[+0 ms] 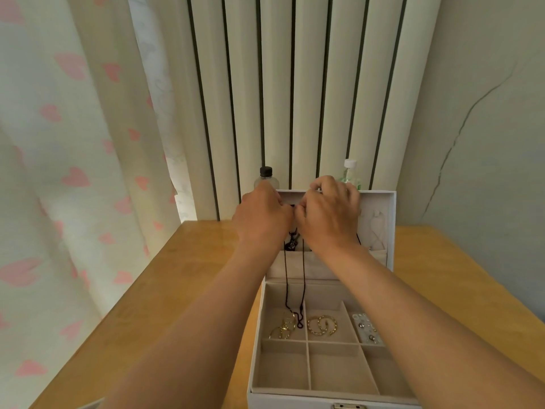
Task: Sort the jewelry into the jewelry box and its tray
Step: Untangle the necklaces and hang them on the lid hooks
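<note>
**Plainly, the dangling necklace is the thing to watch**

The light wooden table (pixel 182 290) carries the white rectangular jewelry box (pixel 295 400) at 5 o'clock in the view. Its upright lid (pixel 380 202) stands on the 12 o'clock side. Two clear plastic bottles, one black-capped (pixel 266 177) and one white-capped (pixel 350 172), stand just behind that lid. A hard push on its top edge could rock the lid back into them.

Inside the box lies the beige velvet divided tray (pixel 339 370). The left hand (pixel 261 215) and right hand (pixel 328 212) are both up at the lid's inner top edge. Their fingers are curled, and they seem to pinch the black cord necklace (pixel 285 276) between them. The fingertips are mostly hidden, so I cannot tell whether the cord sits on a hook.

From the hands the necklace hangs down the lid, with its dark pendant (pixel 292 245) just above the lid's fabric pocket (pixel 295 265). Its lower loop reaches the tray's 10 o'clock compartment, touching the thin gold hoops (pixel 284 327) there.

If the pinch loosens before the cord is caught, the necklace would likely drop in a heap onto those hoops and tangle. Pulling it upward could also snag a hoop and drag it out.

The twisted gold hoop pair (pixel 322 325) at 12 o'clock in the tray lies just beside the loop. The clear card of small studs (pixel 365 327) at 2 o'clock lies apart from it.
</note>
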